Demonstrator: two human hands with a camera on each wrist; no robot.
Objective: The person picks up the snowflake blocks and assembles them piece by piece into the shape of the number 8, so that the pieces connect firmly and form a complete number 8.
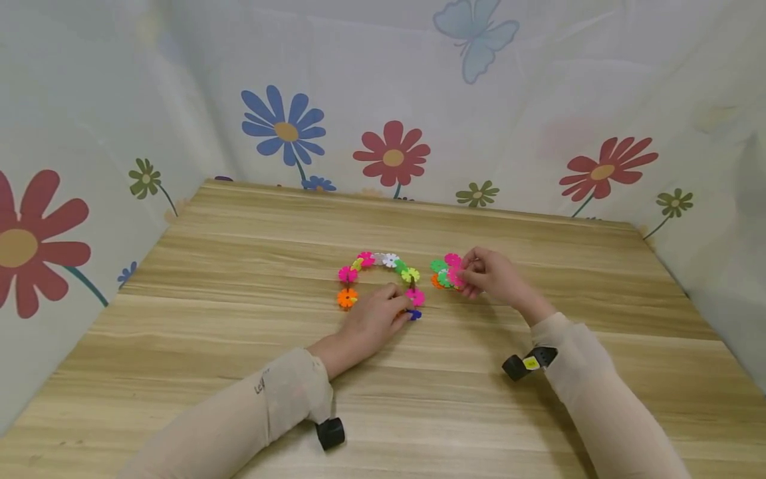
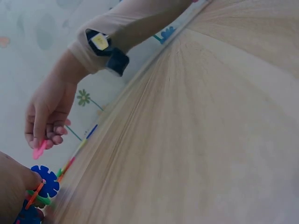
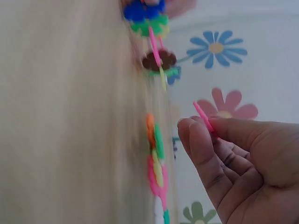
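Note:
A ring-shaped chain of colourful flower-shaped interlocking discs [image 1: 347,299] stands on the wooden table. My left hand [image 1: 372,320] reaches over its near side and pinches a blue disc [image 2: 48,181] at the chain's near right end; the fingers partly hide that stretch. To the right of the chain, my right hand [image 1: 495,278] pinches a pink flower disc [image 3: 203,115] between thumb and fingertips, raised off the table. Beside and below that hand lies a small pile of loose flower discs [image 1: 439,265] in pink, green, orange and white.
The wooden table [image 1: 239,239] extends on all sides of the discs. Behind it and at both sides hangs a white cloth [image 1: 371,60] printed with flowers and a butterfly. A black wrist camera is strapped to each sleeve [image 1: 577,372].

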